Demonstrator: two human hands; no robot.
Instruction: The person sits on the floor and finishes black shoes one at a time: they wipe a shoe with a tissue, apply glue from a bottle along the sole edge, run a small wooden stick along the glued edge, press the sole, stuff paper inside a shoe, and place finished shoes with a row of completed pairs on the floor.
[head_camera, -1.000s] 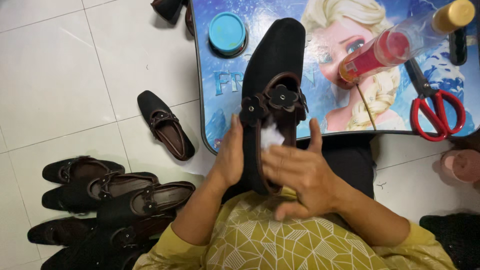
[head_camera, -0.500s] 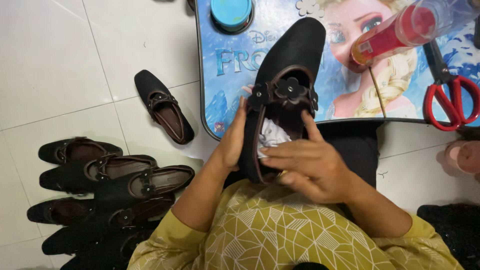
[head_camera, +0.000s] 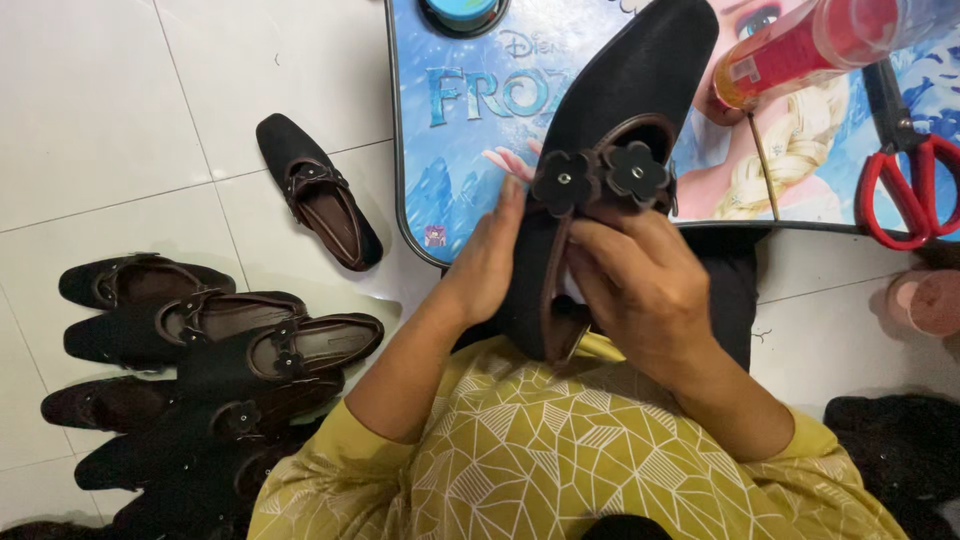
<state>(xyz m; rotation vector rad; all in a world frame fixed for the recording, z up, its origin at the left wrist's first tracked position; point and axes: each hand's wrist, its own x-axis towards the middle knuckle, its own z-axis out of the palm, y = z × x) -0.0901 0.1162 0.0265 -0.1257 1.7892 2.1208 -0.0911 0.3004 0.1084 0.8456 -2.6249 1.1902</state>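
While left hand (head_camera: 487, 262) grips black shoe (head_camera: 610, 150) sideways, right hand (head_camera: 640, 285) presses fingers into opening, above low table (head_camera: 450, 130).

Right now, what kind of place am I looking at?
Probably a home workspace for finishing shoes: a tiled floor, a pile of black shoes, and a low picture-topped table with scissors and a bottle.

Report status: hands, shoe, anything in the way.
Left hand grips shoe from the side. Right hand fingers tucked in its opening. Shoe toe rests over table. Bottle, scissors nearby, clear.
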